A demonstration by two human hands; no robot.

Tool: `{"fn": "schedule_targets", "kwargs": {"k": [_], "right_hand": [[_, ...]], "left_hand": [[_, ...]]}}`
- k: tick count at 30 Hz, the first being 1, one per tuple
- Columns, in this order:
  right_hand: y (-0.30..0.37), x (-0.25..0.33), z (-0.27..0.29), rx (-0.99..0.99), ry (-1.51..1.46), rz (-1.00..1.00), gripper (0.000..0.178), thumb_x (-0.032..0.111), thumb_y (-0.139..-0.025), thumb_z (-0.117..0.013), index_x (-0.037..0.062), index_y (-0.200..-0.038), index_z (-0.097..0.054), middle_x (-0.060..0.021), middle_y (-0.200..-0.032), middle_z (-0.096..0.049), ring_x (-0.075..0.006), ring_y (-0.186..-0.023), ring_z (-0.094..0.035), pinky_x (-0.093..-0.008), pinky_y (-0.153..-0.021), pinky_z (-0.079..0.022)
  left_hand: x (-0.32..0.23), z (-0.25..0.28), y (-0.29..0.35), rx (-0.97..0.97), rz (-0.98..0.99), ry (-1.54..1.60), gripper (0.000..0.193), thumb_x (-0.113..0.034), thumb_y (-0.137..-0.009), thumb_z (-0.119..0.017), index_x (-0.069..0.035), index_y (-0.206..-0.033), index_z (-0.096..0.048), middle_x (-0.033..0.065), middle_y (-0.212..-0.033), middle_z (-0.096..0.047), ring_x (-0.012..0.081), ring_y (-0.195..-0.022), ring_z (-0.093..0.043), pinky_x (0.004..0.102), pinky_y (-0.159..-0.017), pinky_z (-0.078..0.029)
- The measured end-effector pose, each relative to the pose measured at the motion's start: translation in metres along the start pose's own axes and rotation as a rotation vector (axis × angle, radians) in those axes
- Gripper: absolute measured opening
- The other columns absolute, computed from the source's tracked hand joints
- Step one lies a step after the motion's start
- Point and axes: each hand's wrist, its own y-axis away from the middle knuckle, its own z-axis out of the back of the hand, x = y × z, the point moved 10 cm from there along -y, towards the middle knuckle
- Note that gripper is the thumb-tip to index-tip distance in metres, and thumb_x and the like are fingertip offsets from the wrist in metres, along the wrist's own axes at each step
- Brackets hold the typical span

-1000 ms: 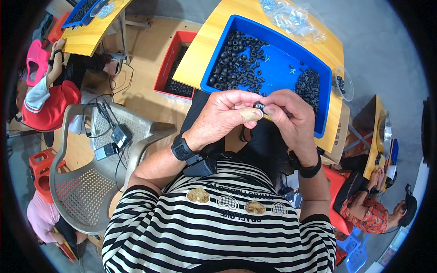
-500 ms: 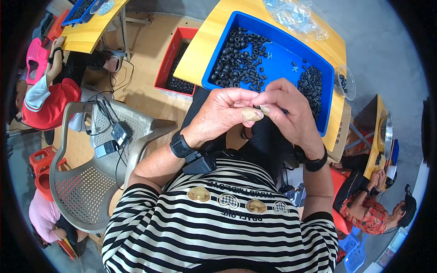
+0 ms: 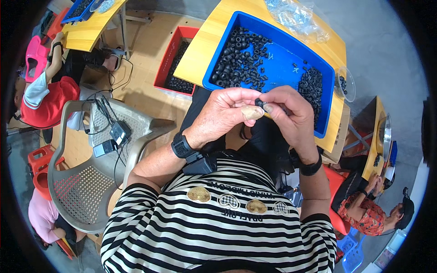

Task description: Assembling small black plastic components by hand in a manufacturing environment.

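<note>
My left hand (image 3: 223, 111) pinches a small black plastic part (image 3: 260, 103) between thumb and forefinger. Beige tape or a finger cover wraps that thumb. My right hand (image 3: 293, 116) closes on the same part from the other side, its thumb and forefinger meeting the left fingertips. Something dark shows under the right fingers, too hidden to name. Both hands are over my lap, in front of the near edge of a blue tray (image 3: 280, 20). Larger round black caps (image 3: 230, 57) lie in the tray's left part, and smaller black pieces (image 3: 312, 88) are heaped at its right.
The tray stands on a yellow table (image 3: 193, 63) with a clear plastic bag (image 3: 300, 22) and a round clear dish (image 3: 346, 84). A red bin (image 3: 164, 68) of black parts sits left. A grey chair (image 3: 86, 182) holds cables and devices. Other people sit at both sides.
The black part now shows more plainly between my fingertips. My right hand has shifted slightly down and its fingers have turned; my left has barely moved.
</note>
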Motion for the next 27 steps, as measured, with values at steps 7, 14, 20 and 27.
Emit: {"fn": "schedule_targets", "kwargs": {"k": [7, 14, 20, 27], "right_hand": [[0.003, -0.007, -0.003, -0.027, -0.152, -0.054, 0.015, -0.001, -0.082, -0.062, 0.0015, -0.096, -0.065, -0.0067, -0.089, -0.062, -0.0133, -0.08, -0.06, -0.0247, -0.068, -0.048], [0.004, -0.006, -0.004, -0.062, -0.164, -0.078, 0.015, 0.0, -0.081, -0.065, 0.0013, -0.096, -0.065, -0.0059, -0.088, -0.062, -0.011, -0.078, -0.06, -0.0227, -0.066, -0.047], [0.0, 0.007, -0.002, -0.072, 0.007, 0.065, 0.014, -0.001, -0.077, -0.067, 0.0015, -0.092, -0.066, -0.0067, -0.083, -0.064, -0.0144, -0.074, -0.061, -0.0245, -0.064, -0.048], [-0.001, 0.008, -0.002, -0.113, 0.068, 0.012, 0.014, -0.001, -0.077, -0.067, 0.0023, -0.091, -0.066, -0.0067, -0.082, -0.064, -0.0136, -0.071, -0.061, -0.024, -0.062, -0.048]], "left_hand": [[0.003, 0.004, -0.001, -0.015, 0.007, 0.063, 0.027, -0.007, -0.086, -0.063, -0.001, -0.112, -0.061, 0.0016, -0.083, -0.064, 0.0048, -0.07, -0.059, 0.0197, -0.061, -0.052], [0.007, 0.002, 0.0, 0.035, 0.061, 0.126, 0.03, -0.003, -0.089, -0.055, 0.0, -0.119, -0.056, 0.0067, -0.09, -0.064, 0.0106, -0.073, -0.062, 0.026, -0.069, -0.054], [0.005, 0.002, 0.0, 0.038, 0.047, 0.111, 0.031, -0.003, -0.089, -0.056, -0.002, -0.12, -0.056, 0.0067, -0.091, -0.065, 0.011, -0.075, -0.062, 0.0265, -0.07, -0.054], [0.002, 0.004, -0.001, 0.025, 0.01, 0.152, 0.03, -0.004, -0.087, -0.06, -0.002, -0.117, -0.058, 0.0051, -0.089, -0.065, 0.0086, -0.074, -0.062, 0.0232, -0.069, -0.053]]}}
